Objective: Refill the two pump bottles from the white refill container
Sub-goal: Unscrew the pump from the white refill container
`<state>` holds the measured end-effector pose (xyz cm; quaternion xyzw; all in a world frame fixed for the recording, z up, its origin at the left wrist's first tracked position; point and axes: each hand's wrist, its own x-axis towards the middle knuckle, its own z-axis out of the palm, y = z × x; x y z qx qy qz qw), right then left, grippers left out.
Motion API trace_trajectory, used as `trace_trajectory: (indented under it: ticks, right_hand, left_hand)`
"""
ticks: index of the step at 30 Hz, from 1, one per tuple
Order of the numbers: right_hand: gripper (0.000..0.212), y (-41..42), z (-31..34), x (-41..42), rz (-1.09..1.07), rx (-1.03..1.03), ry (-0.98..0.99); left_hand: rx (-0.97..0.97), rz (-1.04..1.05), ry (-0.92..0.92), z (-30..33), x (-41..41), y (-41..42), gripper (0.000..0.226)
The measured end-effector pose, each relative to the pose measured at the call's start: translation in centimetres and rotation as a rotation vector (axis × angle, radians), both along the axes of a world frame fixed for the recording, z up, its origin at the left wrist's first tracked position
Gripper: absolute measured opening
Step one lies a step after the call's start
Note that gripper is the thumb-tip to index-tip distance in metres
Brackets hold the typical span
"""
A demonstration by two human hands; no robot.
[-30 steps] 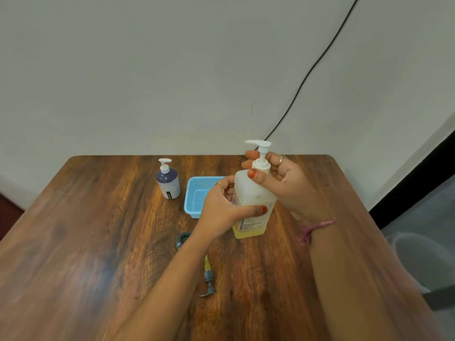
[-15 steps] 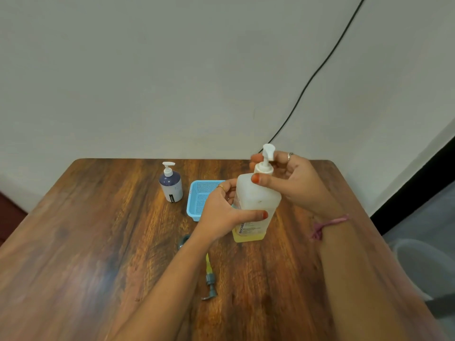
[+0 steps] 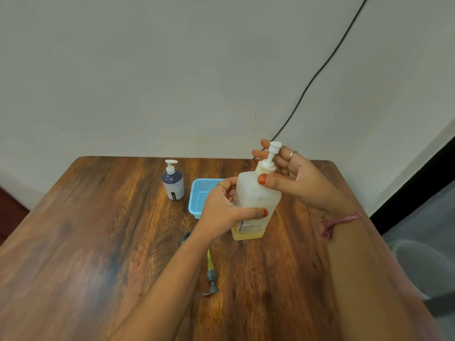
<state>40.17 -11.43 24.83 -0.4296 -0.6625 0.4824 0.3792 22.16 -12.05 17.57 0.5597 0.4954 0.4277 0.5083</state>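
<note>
At centre frame, the left hand [image 3: 221, 210] wraps the white bottle [image 3: 256, 200] around its middle, base near or on the desk [image 3: 98, 230]. The right hand [image 3: 295, 178] has its fingers [image 3: 262, 179] closed on the pump collar [image 3: 265, 168]. Little yellow liquid remains, so it likely handles light; the plastic looks stiff, possibly slippery. Best held mid-body and at the collar.
</note>
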Motion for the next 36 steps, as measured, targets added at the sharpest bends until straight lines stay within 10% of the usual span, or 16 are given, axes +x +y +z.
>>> trace_trajectory:
  ticks: [8,36]
  right_hand:
    - [0.038,-0.6,-0.6,-1.4,-0.276,-0.022,0.136]
    - [0.035,-1.0,4.1,0.3,-0.474,0.174,0.501]
  left_hand:
    - [-0.027,-0.004,-0.017,-0.2,0.1,-0.4,0.073]
    - [-0.035,0.01,0.04,-1.0,-0.8,-2.0,0.063]
